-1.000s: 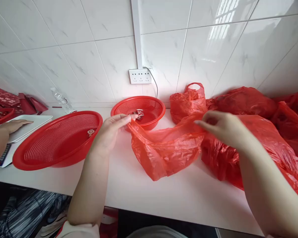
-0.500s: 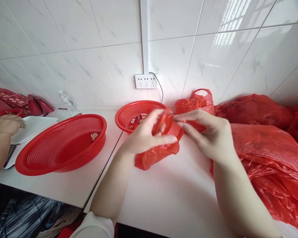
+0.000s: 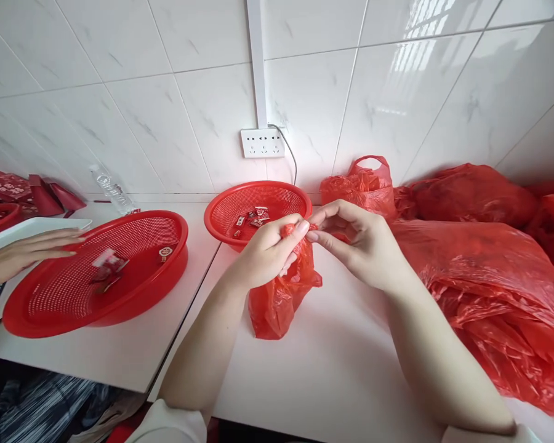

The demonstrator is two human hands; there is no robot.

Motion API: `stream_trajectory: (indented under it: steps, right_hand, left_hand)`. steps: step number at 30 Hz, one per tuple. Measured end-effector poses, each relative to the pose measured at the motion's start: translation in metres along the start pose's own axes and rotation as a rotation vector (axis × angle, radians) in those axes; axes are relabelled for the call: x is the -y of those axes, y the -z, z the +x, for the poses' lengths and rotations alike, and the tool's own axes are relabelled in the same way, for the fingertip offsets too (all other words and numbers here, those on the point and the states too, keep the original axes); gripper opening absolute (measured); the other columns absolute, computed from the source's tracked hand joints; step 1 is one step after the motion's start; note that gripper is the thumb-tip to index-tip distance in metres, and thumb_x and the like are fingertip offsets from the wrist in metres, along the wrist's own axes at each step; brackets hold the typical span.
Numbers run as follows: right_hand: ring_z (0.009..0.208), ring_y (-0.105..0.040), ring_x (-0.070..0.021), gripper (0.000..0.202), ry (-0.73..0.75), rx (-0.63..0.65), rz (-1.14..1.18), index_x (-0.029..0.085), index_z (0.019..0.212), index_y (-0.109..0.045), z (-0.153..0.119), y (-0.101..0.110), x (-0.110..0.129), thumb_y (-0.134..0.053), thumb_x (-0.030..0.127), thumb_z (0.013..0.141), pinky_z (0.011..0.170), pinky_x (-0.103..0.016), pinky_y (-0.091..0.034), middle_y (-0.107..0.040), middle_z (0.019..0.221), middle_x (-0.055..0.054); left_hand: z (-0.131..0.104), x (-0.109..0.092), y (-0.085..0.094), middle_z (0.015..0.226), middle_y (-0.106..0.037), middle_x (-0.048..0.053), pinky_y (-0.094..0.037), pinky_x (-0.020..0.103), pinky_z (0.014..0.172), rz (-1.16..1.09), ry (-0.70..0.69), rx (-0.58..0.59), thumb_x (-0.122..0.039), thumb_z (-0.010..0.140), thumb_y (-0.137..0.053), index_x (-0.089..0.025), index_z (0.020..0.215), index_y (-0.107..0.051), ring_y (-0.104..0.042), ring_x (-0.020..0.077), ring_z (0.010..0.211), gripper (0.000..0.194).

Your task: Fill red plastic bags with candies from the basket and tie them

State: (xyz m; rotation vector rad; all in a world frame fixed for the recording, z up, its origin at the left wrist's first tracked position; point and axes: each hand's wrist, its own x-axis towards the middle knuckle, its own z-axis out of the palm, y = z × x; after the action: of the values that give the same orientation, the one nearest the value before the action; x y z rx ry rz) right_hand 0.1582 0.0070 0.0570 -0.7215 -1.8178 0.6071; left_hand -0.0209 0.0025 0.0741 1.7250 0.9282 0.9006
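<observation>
A small red plastic bag (image 3: 277, 307) hangs between my hands just over the white table, its top gathered and twisted. My left hand (image 3: 272, 249) is closed round the bag's neck, thumb on top. With thumb and forefinger together, my right hand (image 3: 357, 243) pinches the end of the bag's top beside my left thumb. Behind my hands stands a red perforated basket (image 3: 221, 209) with several small wrapped packets (image 3: 258, 216) in it. What the bag contains, if anything, cannot be made out.
At left, a larger red basket (image 3: 138, 301) holds a few packets, some blurred; a co-worker's hand (image 3: 32, 252) reaches over its rim. A white tray (image 3: 64, 223) and a clear bottle (image 3: 113, 191) lie behind. Red plastic bags (image 3: 480, 264) are heaped at right. A socket strip (image 3: 262, 143) is on the wall.
The bag's loose handles are now bunched into a tight twist in my hands, and the bag hangs more upright. The co-worker's hand moved right, and blurred packets appear in the larger basket.
</observation>
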Motion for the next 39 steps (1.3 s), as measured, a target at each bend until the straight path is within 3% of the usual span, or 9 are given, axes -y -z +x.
stream_trajectory:
  steps: [7, 15, 19, 22, 25, 28, 30, 33, 39]
  right_hand:
    - [0.082, -0.063, -0.0173, 0.008, 0.125, -0.275, -0.046, 0.022, 0.090, -0.062, -0.005, 0.008, 0.010, -0.066, 0.026, 0.084, 0.075, -0.034, -0.056, -0.063, 0.087, -0.003]
    - [0.080, -0.063, -0.0147, 0.009, 0.032, 0.108, 0.232, 0.018, 0.092, -0.059, -0.002, 0.000, 0.012, -0.059, 0.028, 0.091, 0.073, -0.031, -0.055, -0.064, 0.084, -0.003]
    - [0.068, -0.058, -0.0115, 0.010, 0.043, 0.034, 0.227, 0.019, 0.092, -0.056, -0.006, 0.003, 0.011, -0.063, 0.024, 0.087, 0.061, -0.027, -0.051, -0.061, 0.085, -0.002]
    - [0.059, -0.053, -0.0078, 0.011, 0.105, 0.213, 0.126, 0.020, 0.092, -0.055, -0.009, 0.009, 0.015, -0.062, 0.014, 0.085, 0.053, -0.023, -0.045, -0.061, 0.087, -0.001]
    - [0.063, -0.054, -0.0078, 0.013, 0.141, 0.423, 0.020, 0.020, 0.093, -0.058, -0.009, 0.010, 0.016, -0.061, 0.011, 0.085, 0.055, -0.022, -0.045, -0.063, 0.087, 0.000]
    - [0.073, -0.057, -0.0114, 0.004, 0.124, 0.243, -0.001, 0.020, 0.090, -0.060, -0.005, 0.004, 0.008, -0.062, 0.022, 0.088, 0.063, -0.024, -0.049, -0.062, 0.086, -0.001]
    - [0.093, -0.060, -0.0152, 0.010, 0.104, 0.081, 0.034, 0.020, 0.097, -0.061, -0.001, -0.003, -0.002, -0.055, 0.027, 0.092, 0.079, -0.028, -0.051, -0.063, 0.100, -0.005]
    - [0.122, -0.051, -0.0177, 0.029, 0.030, 0.163, 0.218, 0.025, 0.125, -0.053, 0.005, -0.013, -0.017, -0.044, 0.028, 0.098, 0.103, -0.036, -0.043, -0.055, 0.132, -0.005]
    - [0.116, -0.058, -0.0184, 0.032, -0.070, 0.207, 0.499, 0.024, 0.128, -0.053, 0.009, -0.013, -0.033, -0.046, 0.027, 0.097, 0.101, -0.039, -0.047, -0.062, 0.124, -0.006]
  left_hand:
    - [-0.003, -0.006, 0.019, 0.054, -0.044, -0.002, -0.030, 0.020, 0.039, 0.081, -0.029, -0.169, -0.052, 0.093, -0.045, -0.019, 0.079, -0.059, -0.045, 0.0087, 0.046, 0.038]
    - [-0.012, -0.014, 0.009, 0.065, -0.051, -0.002, -0.033, 0.020, 0.043, 0.030, -0.057, 0.110, -0.046, 0.096, -0.043, -0.017, 0.074, -0.054, -0.039, 0.0044, 0.045, 0.038]
    - [-0.006, -0.008, 0.015, 0.067, -0.061, 0.000, -0.042, 0.022, 0.047, -0.035, -0.023, 0.004, -0.047, 0.095, -0.045, -0.018, 0.089, -0.062, -0.055, 0.0091, 0.049, 0.034]
    - [-0.002, -0.001, 0.023, 0.073, -0.066, 0.002, -0.044, 0.022, 0.048, -0.061, -0.059, -0.095, -0.042, 0.090, -0.056, -0.018, 0.093, -0.067, -0.060, 0.0105, 0.054, 0.026]
    - [-0.006, -0.001, 0.026, 0.076, -0.068, 0.002, -0.049, 0.023, 0.058, 0.087, -0.111, 0.011, -0.024, 0.079, -0.069, -0.019, 0.090, -0.067, -0.063, 0.0124, 0.065, 0.012]
    - [-0.017, -0.006, 0.022, 0.086, -0.069, 0.001, -0.050, 0.025, 0.064, 0.396, -0.154, 0.069, -0.010, 0.077, -0.063, -0.023, 0.098, -0.062, -0.065, 0.0160, 0.080, 0.026]
    - [-0.023, -0.010, 0.018, 0.090, -0.069, 0.000, -0.049, 0.026, 0.066, 0.684, -0.235, -0.014, -0.002, 0.075, -0.055, -0.026, 0.100, -0.059, -0.064, 0.0160, 0.082, 0.035]
    - [-0.022, -0.009, 0.013, 0.087, -0.066, -0.002, -0.047, 0.026, 0.068, 1.007, -0.432, -0.192, 0.005, 0.071, -0.047, -0.025, 0.093, -0.057, -0.062, 0.0136, 0.077, 0.038]
    - [-0.003, 0.008, 0.015, 0.085, -0.067, -0.002, -0.046, 0.022, 0.061, 1.007, -0.684, -0.489, -0.006, 0.077, -0.058, -0.022, 0.086, -0.058, -0.063, 0.0119, 0.076, 0.019]
